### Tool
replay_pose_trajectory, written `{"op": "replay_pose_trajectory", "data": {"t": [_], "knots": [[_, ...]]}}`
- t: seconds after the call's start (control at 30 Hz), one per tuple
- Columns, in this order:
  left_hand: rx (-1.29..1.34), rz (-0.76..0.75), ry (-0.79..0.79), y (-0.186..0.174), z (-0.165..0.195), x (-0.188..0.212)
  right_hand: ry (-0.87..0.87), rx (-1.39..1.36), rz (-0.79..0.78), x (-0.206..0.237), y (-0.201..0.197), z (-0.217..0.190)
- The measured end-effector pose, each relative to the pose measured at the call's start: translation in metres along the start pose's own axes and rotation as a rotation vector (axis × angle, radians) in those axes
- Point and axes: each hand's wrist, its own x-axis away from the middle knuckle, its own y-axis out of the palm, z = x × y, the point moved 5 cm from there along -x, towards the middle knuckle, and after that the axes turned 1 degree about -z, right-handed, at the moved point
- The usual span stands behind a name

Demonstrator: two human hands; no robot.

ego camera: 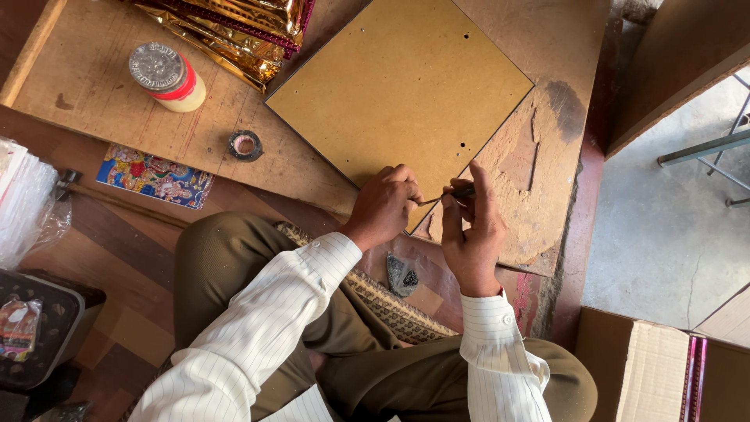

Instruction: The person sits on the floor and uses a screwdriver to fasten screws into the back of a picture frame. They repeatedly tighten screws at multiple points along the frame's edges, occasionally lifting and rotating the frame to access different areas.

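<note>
A square brown board (pixel 398 86) with a thin dark edge lies turned like a diamond on a worn wooden worktable (pixel 86 78). My left hand (pixel 384 205) rests on the board's near corner, fingers curled and pinching something thin. My right hand (pixel 471 230) is beside it, fingers closed on a slim dark tool (pixel 457 193) whose tip points left toward my left fingertips. What the left fingers pinch is too small to tell. Both sleeves are white with fine stripes.
A white jar with a silver lid (pixel 166 76) and a small roll of black tape (pixel 245 145) stand on the table. Gold foil packets (pixel 242 27) lie at the back. A colourful picture card (pixel 154 175), a small packet of dark pieces (pixel 401 275) and a cardboard box (pixel 648 367) are nearby.
</note>
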Motion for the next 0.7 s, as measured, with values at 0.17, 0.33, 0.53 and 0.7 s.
{"op": "replay_pose_trajectory", "data": {"t": [0.17,0.33,0.53,0.7], "knots": [[-0.025,0.001,-0.007,0.0029,0.0003,0.0,-0.003,-0.02,0.011,0.0006,0.0007,0.0033],[-0.009,0.003,-0.016,0.0027,-0.0005,0.0001,0.049,-0.055,0.059,0.001,0.0015,0.0102],[-0.004,0.003,0.023,-0.0012,0.0018,0.0007,-0.028,0.011,0.098,0.0063,0.0084,0.0056],[-0.043,0.04,0.091,-0.0021,0.0041,0.0012,0.013,-0.032,0.087,0.0045,0.0054,0.0081]]}}
